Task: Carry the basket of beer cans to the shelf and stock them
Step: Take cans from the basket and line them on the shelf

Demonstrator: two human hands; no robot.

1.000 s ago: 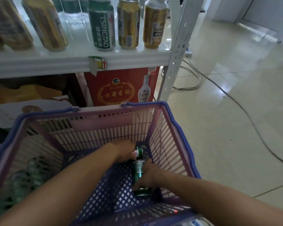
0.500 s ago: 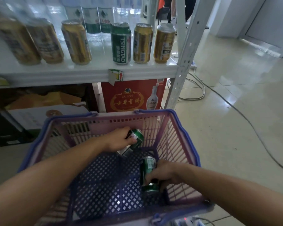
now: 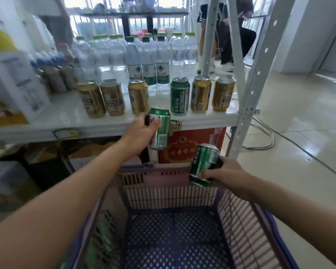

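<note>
Both hands have come up out of the basket (image 3: pixel 175 176) since half a second ago, each wrapped around a green beer can. The left hand (image 3: pixel 142 133) grips its green can (image 3: pixel 160 129) upright at the front edge of the white shelf (image 3: pixel 105 123), just below the gap between a gold can (image 3: pixel 138 97) and the standing Tsingtao can (image 3: pixel 179 96). The right hand (image 3: pixel 224 174) clasps a second green can (image 3: pixel 203 165), tilted, above the basket's far rim. The basket floor now lies bare; earlier both cans were down inside it. Water bottles (image 3: pixel 148 61) stand behind the row.
</note>
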